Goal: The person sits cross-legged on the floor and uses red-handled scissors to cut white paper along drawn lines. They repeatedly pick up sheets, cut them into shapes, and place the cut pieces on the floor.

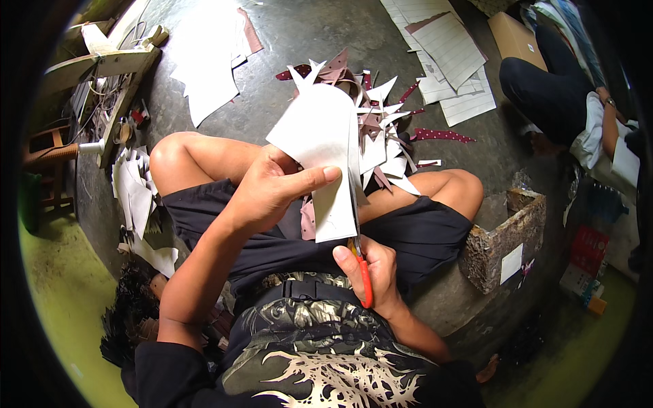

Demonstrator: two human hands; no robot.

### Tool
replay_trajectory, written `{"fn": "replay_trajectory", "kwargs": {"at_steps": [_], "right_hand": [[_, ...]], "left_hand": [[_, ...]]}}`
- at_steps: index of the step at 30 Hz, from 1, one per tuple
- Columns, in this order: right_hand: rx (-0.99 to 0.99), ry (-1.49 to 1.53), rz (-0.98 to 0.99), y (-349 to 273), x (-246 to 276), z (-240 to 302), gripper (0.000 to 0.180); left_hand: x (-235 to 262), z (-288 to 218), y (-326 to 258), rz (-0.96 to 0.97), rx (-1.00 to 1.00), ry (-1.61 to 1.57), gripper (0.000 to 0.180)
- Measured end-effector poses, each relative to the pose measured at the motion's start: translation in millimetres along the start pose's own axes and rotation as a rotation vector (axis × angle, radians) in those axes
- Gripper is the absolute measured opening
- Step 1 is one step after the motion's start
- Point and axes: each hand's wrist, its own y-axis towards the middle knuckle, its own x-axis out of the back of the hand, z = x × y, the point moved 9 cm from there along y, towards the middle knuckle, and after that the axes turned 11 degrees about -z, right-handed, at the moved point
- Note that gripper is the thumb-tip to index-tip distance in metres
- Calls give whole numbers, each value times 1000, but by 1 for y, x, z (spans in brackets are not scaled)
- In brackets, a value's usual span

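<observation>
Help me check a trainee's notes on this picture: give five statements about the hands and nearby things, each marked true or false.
1. The right hand holds orange-handled scissors. True.
2. The left hand is empty. False: it holds a white piece.
3. White and dark-red scraps lie beyond the person's lap. True.
4. The brown cardboard box stands to the person's left. False: it stands to the right.
5. A rough-sided box stands beside the person's right knee. True.

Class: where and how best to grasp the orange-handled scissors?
Probably by the orange handle, from the person's near right, where the right hand is: the handle faces that way, while the other end points away, toward the white round-topped sheet.
</observation>
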Motion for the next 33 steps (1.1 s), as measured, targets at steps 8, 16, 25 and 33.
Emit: {"fn": "replay_trajectory", "kwargs": {"at_steps": [8, 16, 25, 33], "right_hand": [[106, 85, -20, 11, -1, 2, 28], [131, 139, -64, 7, 0, -6, 36], [128, 178, -110, 4, 1, -4, 36], [226, 80, -67, 18, 0, -7, 29]], "left_hand": [[-9, 6, -7, 8, -110, 127, 39], [-13, 14, -11, 14, -81, 62, 38], [-9, 9, -6, -41, -52, -83, 39], [-10, 20, 5, -154, -174, -14, 43]]}}
